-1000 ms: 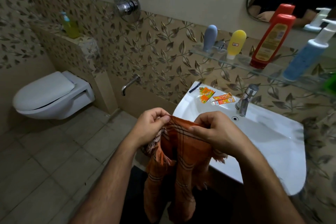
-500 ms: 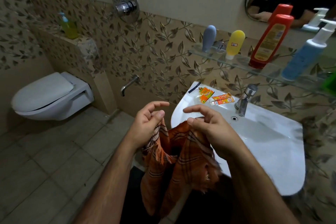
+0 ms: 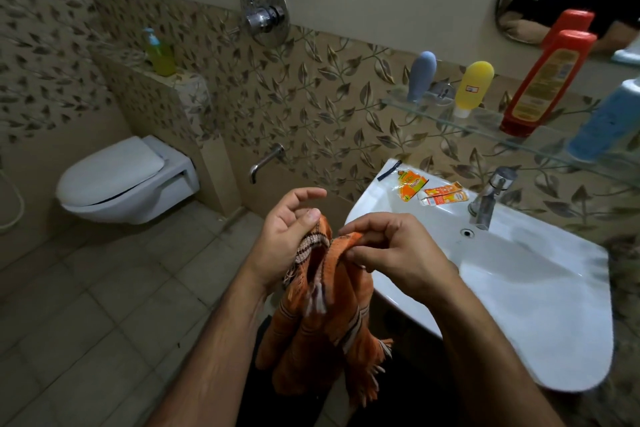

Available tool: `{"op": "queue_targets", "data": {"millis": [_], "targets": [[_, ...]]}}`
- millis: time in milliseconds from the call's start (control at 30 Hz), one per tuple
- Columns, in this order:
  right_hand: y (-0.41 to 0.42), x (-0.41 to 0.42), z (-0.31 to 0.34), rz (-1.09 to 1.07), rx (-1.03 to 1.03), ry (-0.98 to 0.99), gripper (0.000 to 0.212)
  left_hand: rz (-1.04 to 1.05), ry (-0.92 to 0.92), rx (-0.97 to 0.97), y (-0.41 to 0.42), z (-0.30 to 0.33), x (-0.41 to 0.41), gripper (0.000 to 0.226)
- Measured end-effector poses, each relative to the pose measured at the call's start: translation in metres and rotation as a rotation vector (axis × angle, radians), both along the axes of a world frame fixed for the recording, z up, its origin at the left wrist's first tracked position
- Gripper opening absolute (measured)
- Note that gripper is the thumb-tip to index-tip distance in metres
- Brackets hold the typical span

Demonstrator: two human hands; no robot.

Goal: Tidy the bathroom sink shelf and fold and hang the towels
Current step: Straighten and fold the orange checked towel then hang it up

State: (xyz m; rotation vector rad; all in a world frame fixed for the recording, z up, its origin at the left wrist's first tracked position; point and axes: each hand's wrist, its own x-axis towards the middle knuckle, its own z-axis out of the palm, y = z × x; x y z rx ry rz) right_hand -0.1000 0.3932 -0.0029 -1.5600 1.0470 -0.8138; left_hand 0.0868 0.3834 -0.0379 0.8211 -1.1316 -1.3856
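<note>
A: While your right hand (image 3: 398,253) pinches that top edge, hunt for the matching corner with your left hand (image 3: 287,239), whose fingers are half loose, thumb just pressing the cloth.

B: The towel (image 3: 322,322) hangs at frame centre, left of the sink (image 3: 519,305) (orange, dark stripes, fringed ends), bunched and unfolded. Pull it taut before folding.
</note>
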Motion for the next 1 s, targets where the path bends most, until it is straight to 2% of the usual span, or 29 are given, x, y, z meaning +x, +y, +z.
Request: {"op": "queue_targets", "data": {"millis": [100, 300, 433, 633, 733, 767, 833, 867, 967, 1000], "targets": [[0.000, 0.001, 0.002, -0.001, -0.108, 0.128, 0.036, 0.001, 0.060, 0.020, -0.002, 0.001, 0.001, 0.029], [0.000, 0.003, 0.003, -0.070, -0.311, 0.256, 0.011, -0.022, 0.092, 0.035, -0.004, 0.001, -0.001, 0.024], [-0.002, 0.002, 0.000, -0.033, -0.442, 0.313, 0.026, -0.060, 0.019, 0.024, -0.002, 0.003, 0.000, 0.024], [-0.002, 0.012, -0.006, -0.016, -0.142, 0.054, 0.024, -0.152, -0.063, 0.033, 0.002, 0.007, -0.004, 0.034], [-0.002, 0.015, -0.014, -0.057, -0.043, -0.084, 0.007, -0.190, -0.062, 0.037, 0.002, 0.006, -0.003, 0.041], [-0.002, 0.015, -0.016, -0.051, 0.024, -0.161, 0.010, -0.204, -0.059, 0.039, 0.002, 0.006, -0.002, 0.043], [-0.003, 0.015, -0.018, -0.012, 0.163, -0.258, 0.036, -0.224, -0.066, 0.028, 0.003, 0.005, 0.000, 0.050], [-0.004, 0.014, -0.019, 0.008, 0.192, -0.258, 0.040, -0.229, -0.080, 0.021, 0.003, 0.005, 0.001, 0.054], [-0.008, 0.010, -0.018, -0.016, 0.139, -0.140, 0.016, -0.196, -0.177, 0.025, 0.002, 0.010, 0.003, 0.060], [-0.009, 0.008, -0.018, -0.037, 0.129, -0.111, 0.014, -0.165, -0.213, 0.040, 0.001, 0.011, 0.003, 0.058]]}}
